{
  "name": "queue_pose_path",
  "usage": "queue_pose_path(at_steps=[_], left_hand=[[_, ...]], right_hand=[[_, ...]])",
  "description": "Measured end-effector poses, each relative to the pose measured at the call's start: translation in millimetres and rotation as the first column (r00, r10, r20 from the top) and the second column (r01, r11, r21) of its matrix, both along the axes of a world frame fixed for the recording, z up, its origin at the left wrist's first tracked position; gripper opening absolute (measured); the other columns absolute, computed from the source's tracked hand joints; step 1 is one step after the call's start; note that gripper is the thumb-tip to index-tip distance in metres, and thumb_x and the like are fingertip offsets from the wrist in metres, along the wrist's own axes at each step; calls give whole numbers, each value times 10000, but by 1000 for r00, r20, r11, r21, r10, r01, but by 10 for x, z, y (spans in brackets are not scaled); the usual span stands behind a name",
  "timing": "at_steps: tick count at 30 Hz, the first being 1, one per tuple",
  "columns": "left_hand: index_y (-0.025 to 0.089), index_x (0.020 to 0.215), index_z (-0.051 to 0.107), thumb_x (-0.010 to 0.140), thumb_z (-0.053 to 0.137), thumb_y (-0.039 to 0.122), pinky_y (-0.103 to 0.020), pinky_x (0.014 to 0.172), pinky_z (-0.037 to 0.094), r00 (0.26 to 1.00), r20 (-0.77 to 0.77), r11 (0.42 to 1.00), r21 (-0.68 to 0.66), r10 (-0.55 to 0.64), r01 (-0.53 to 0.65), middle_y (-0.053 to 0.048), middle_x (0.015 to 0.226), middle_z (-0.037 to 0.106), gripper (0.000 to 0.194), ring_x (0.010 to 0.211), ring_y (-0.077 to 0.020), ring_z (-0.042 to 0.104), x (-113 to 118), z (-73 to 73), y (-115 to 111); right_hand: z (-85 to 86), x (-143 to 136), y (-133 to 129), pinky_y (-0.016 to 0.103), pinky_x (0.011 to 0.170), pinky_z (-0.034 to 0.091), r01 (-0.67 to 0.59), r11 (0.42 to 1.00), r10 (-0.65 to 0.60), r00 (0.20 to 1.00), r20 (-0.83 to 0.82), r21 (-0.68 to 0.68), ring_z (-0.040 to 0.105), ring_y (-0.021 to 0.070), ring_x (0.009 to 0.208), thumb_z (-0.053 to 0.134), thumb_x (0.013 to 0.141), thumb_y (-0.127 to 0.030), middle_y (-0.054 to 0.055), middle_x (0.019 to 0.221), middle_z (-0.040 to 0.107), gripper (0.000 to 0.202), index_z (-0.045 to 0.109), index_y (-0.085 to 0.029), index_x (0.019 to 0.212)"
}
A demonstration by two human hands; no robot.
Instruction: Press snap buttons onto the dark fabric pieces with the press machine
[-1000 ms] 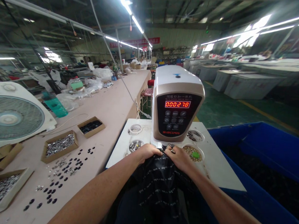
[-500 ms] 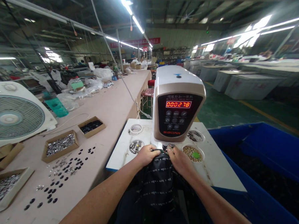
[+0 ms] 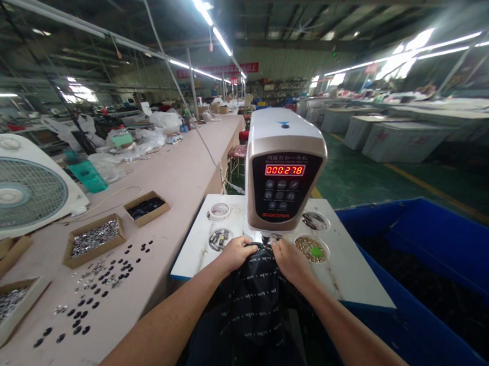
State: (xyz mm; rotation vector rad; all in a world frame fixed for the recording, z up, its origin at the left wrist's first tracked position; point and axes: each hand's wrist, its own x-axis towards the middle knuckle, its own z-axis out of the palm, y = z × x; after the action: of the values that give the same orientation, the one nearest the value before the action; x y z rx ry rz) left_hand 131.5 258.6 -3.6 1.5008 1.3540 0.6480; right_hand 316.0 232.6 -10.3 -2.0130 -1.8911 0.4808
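Observation:
A black garment [image 3: 258, 293] printed with rows of small white lettering hangs towards my lap from the front of a button-fastening machine [image 3: 288, 132]. My left hand [image 3: 237, 253] pinches its upper edge on the left, the thumb pointing inward. On the right side of the same edge, my right hand [image 3: 287, 257] grips the cloth with bent fingers. Between the two hands, the edge lies under the machine's head, close to the dark pressing tool [image 3: 266, 240]. The exact contact there is hidden by cloth and fingers. A lit red counter [image 3: 285, 170] reads 000278.
The white machine table [image 3: 195, 257] has round wells holding metal parts [image 3: 220, 239] and brass-coloured fasteners [image 3: 305, 248]. Left, a long bench [image 3: 159, 244] carries boxes of snap parts [image 3: 94, 237], scattered black caps [image 3: 82, 315] and a fan [image 3: 18, 187]. A blue bin [image 3: 390, 218] stands right.
The view has shifted slightly, so the machine and bench sit a little further left. Both hands keep their hold on the garment edge, and the counter shows the same number.

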Motion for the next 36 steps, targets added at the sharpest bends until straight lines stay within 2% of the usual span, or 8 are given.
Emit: queue_pose_path(at_steps=[8, 15, 22, 26, 29, 31, 34, 36], left_hand=[[139, 927, 687, 803, 647, 280, -285, 787, 439, 1000, 2, 1000, 10, 7, -7, -45, 887, 711, 192, 861, -193, 613, -2, -37, 10], [136, 913, 680, 803, 640, 291, -284, 763, 457, 1000, 30, 1000, 11, -2, 2, -43, 860, 709, 194, 816, -186, 621, -3, -99, 35], [149, 918, 711, 787, 654, 320, -300, 804, 478, 1000, -18, 999, 46, 10, -9, -54, 902, 737, 223, 876, -207, 652, 1, -71, 36], [151, 951, 711, 812, 626, 392, -362, 897, 491, 997, -59, 989, 145, 43, -34, -88, 955, 739, 291, 945, -246, 664, -34, -8, -38], [157, 1110, 667, 845, 587, 497, -447, 1003, 466, 990, -96, 955, 286, 108, -76, -121, 1131, 702, 438, 1040, -279, 644, -183, 29, -201], [172, 1181, 636, 858, 559, 548, -484, 1026, 473, 972, -147, 880, 466, 185, -97, -126, 1201, 672, 502, 1092, -291, 631, -363, 30, -378], [214, 1191, 635, 858, 561, 582, -500, 1033, 498, 956, -162, 770, 631, 246, -91, -105, 1206, 668, 502, 1149, -293, 616, -762, -11, -740], [245, 1162, 657, 835, 579, 587, -485, 988, 545, 938, -202, 760, 644, 283, -90, -84, 1193, 687, 480, 1079, -285, 658, -1106, -62, -1000]], right_hand=[[-8, 6, -1, 302, 857, 445, -5, 1000, 5, 1000, -4, 0, 695, 256, 1073, 320, 1048, -352, 141, 1129, 759, 427, 604, -171, 1311], [3, 8, -4, 336, 859, 453, 4, 1000, -4, 999, -50, 3, 701, 285, 1057, 341, 1034, -353, 155, 1130, 756, 425, 618, -180, 1306], [-18, 17, 33, 359, 886, 451, 7, 999, -2, 991, -133, 34, 694, 302, 1066, 383, 1015, -306, 184, 1114, 753, 398, 636, -148, 1278], [7, 43, 53, 330, 923, 460, -20, 996, 41, 973, -229, 92, 684, 260, 1090, 397, 994, -265, 148, 1157, 751, 376, 665, -163, 1237], [100, 155, -17, 308, 979, 451, -22, 991, 62, 953, -297, 135, 666, 225, 1131, 409, 973, -271, 104, 1213, 741, 368, 697, -197, 1191], [189, 321, -144, 318, 997, 452, -2, 989, 53, 939, -340, 150, 666, 230, 1120, 430, 962, -341, 87, 1181, 755, 362, 733, -205, 1107], [308, 757, -458, 356, 913, 512, 47, 991, 9, 915, -403, 127, 705, 262, 976, 453, 927, -516, 68, 993, 792, 453, 775, -197, 919], [367, 1170, -709, 374, 769, 558, 117, 990, -68, 888, -455, 80, 723, 282, 812, 505, 866, -593, 77, 809, 788, 512, 782, -169, 786]])
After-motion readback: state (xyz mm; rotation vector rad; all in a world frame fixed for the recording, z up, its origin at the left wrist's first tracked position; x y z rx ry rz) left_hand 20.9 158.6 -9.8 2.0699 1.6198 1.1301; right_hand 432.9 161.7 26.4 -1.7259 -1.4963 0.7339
